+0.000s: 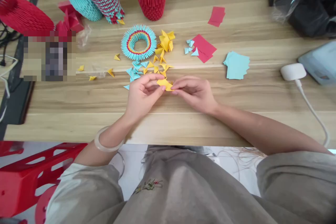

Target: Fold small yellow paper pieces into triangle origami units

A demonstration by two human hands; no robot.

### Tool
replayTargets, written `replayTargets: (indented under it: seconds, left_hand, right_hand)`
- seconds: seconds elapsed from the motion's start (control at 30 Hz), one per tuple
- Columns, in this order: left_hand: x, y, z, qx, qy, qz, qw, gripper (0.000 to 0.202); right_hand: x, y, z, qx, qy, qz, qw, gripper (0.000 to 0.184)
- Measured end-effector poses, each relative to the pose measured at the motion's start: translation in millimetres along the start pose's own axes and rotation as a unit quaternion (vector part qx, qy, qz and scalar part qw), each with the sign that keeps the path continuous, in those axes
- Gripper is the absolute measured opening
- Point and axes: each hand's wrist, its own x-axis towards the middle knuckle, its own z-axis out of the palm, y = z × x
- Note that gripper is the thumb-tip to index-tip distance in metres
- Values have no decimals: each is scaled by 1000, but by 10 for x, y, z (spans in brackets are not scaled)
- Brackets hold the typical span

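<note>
A small piece of folded yellow paper point(165, 84) is held between my two hands above the wooden table. My left hand point(144, 92) pinches its left end between thumb and fingers. The right end is gripped by the thumb and fingertips of my right hand point(197, 92). Just beyond my fingers lie loose yellow folded pieces point(156, 63) and light blue folded pieces point(134, 72). A blue ring of folded paper point(126, 43), with red and yellow bands inside, rests behind them. To its right sits a cluster of yellow folded pieces point(166, 41).
Red paper sheets point(206, 49), more red sheets point(216, 16) and a stack of light blue sheets point(237, 65) lie to the right. A white charger point(293, 72) with its cable is farther right. Tall folded-paper figures point(152, 1) stand at the back. A red stool point(23, 182) is below left.
</note>
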Motion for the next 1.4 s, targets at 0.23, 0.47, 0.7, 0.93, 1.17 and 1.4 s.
replayTargets:
  seconds: [0.23,0.47,0.7,0.93,1.17,1.4]
  left_hand:
    - [-51,11,48,54,7,58,997,25]
    - [-111,-30,72,130,56,136,981,22]
    - [-142,-55,73,159,67,146,974,23]
    - [-135,-28,82,155,76,124,977,21]
    - [-119,1,107,132,81,138,978,21]
    - [-131,-14,144,65,88,170,979,19]
  right_hand:
    - [20,-1,47,216,19,141,966,26]
    - [31,-25,46,199,2,113,973,23]
    - [26,-22,45,212,5,117,970,27]
    - [12,-20,34,124,-8,60,990,21]
    - [3,-36,18,76,-16,25,997,17]
    - [40,-14,86,258,6,130,957,35]
